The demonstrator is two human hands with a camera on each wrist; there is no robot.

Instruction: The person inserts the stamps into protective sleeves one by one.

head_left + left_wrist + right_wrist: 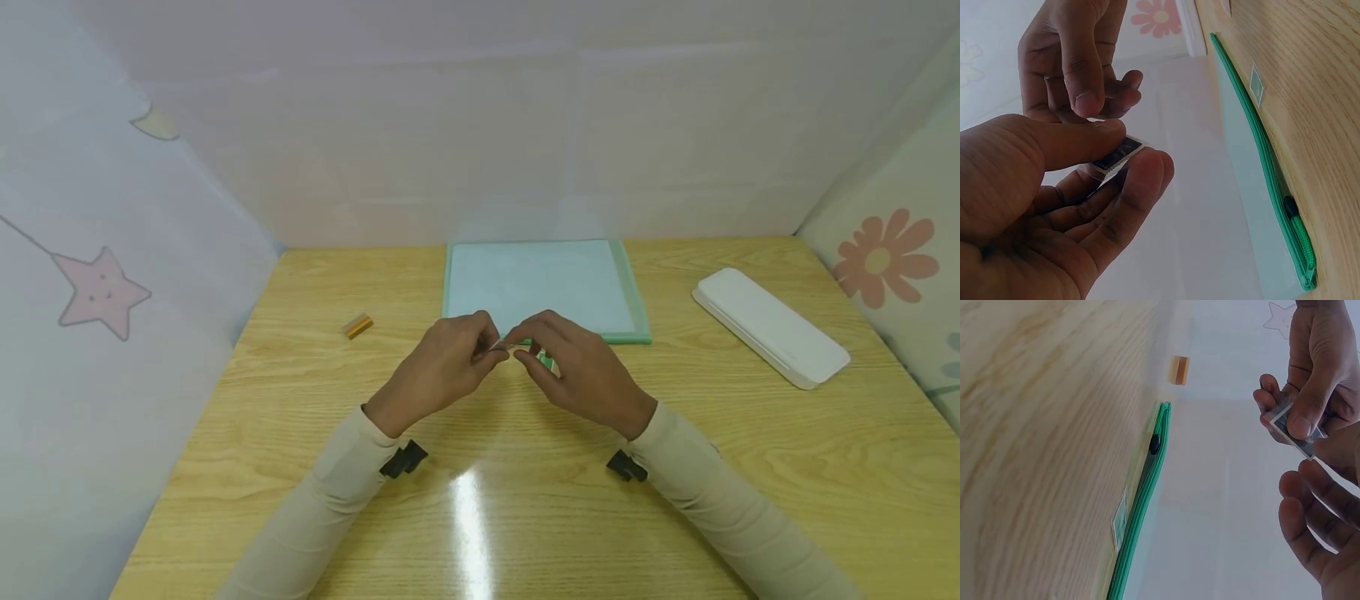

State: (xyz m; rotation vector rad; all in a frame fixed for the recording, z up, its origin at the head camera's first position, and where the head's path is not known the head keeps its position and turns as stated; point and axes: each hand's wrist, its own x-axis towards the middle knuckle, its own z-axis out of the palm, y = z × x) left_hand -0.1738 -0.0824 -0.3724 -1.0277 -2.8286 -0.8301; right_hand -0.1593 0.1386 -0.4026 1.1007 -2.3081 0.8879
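My left hand [453,354] pinches a small dark postage stamp [1121,154] with a white perforated edge between thumb and fingers. Clear film shows around this stamp in the right wrist view. The right hand [585,371] is close beside it, with its fingertips at the stamp's edge and its fingers spread; whether they touch it is hard to tell. Below the hands, a small green stamp-like piece with a white border [1120,520] lies on the table, partly covered by the right hand in the head view. Behind both hands is a pale zip pouch [547,287] with a green zipper [1266,150].
A white oblong case [772,325] lies at the right of the wooden table [285,467]. To the left sits a small brown and orange piece [357,325]. Printed curtains [510,150] hang at the back and both sides.
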